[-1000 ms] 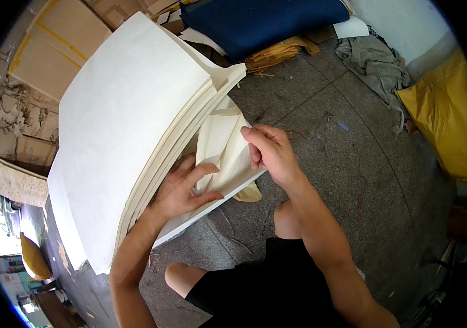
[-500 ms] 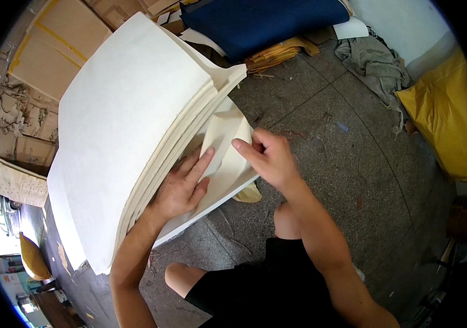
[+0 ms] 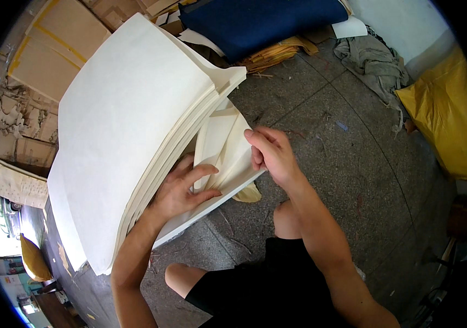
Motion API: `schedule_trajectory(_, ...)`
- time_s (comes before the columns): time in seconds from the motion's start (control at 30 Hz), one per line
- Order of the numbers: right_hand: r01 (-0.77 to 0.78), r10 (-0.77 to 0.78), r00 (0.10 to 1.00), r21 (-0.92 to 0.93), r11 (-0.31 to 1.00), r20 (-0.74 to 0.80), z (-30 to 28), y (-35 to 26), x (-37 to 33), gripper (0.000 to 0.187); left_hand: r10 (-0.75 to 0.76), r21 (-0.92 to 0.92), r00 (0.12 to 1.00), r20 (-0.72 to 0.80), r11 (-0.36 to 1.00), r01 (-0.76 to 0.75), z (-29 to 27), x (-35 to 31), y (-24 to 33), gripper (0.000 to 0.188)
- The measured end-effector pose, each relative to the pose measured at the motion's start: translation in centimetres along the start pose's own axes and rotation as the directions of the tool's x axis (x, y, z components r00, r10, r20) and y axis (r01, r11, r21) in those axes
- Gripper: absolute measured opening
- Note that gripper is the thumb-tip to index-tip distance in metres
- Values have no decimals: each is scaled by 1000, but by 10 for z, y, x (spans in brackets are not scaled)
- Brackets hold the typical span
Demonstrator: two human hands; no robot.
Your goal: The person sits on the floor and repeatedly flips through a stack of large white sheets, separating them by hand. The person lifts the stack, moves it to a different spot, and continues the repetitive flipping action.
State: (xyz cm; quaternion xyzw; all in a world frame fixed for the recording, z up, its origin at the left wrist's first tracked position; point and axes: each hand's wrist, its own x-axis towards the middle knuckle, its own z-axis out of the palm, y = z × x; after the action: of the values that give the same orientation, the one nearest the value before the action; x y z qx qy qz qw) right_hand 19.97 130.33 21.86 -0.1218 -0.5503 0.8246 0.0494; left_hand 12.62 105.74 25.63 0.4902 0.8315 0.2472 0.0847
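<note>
A thick stack of large white sheets [image 3: 135, 98] bulges up on the left, its layered edges facing me. Under its lifted edge, my left hand [image 3: 179, 188] reaches in with thumb and forefinger apart; its other fingers are partly hidden by the stack. Between my hands lies a loose, creased cream-white sheet [image 3: 233, 145], with folds running along it. My right hand [image 3: 272, 153] is closed at that sheet's right edge, thumb on top and fingers curled. More white sheets [image 3: 190, 216] lie below my left hand.
A dark blue roll or sheet [image 3: 261, 24] lies at the back, above folded yellow-brown material [image 3: 277, 54]. A grey cloth [image 3: 373, 68] and a yellow sack [image 3: 441, 109] are at right. Cardboard [image 3: 58, 41] stands at far left. The speckled floor [image 3: 348, 158] carries scraps.
My right hand has shifted slightly, and the sheet's turned-up fold beside it has flattened outward. My left forefinger and thumb have moved from pointing up the sheet to a wider, curled spread.
</note>
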Motion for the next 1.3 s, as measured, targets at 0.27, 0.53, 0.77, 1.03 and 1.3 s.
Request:
schedule_trajectory(0.27, 115, -126, 992, -250, 961, -28, 6, 2, 2, 42, 124, 218, 992, -5, 968, -120, -2, 0, -4, 38)
schedule_trajectory(0.53, 19, -19, 1000, -24, 1000, 15, 5, -1, 3, 41, -1, 88, 1000, 3, 996, 1, -1, -1, 5, 57)
schedule_trajectory(0.77, 141, -141, 990, -182, 973, 11, -4, 7, -2, 43, 27, 76, 1000, -6, 997, -27, -2, 3, 5, 52)
schedule_trajectory(1.03, 38, -37, 999, -49, 998, 11, 6, 0, 2, 40, 36, 145, 998, 58, 988, -44, -1, -4, -1, 47)
schedule_trajectory(1.3, -1, 1, 1000, -5, 1000, 20, 4, -1, 0, 40, -40, 27, 999, -6, 999, 40, 2, -3, -1, 47)
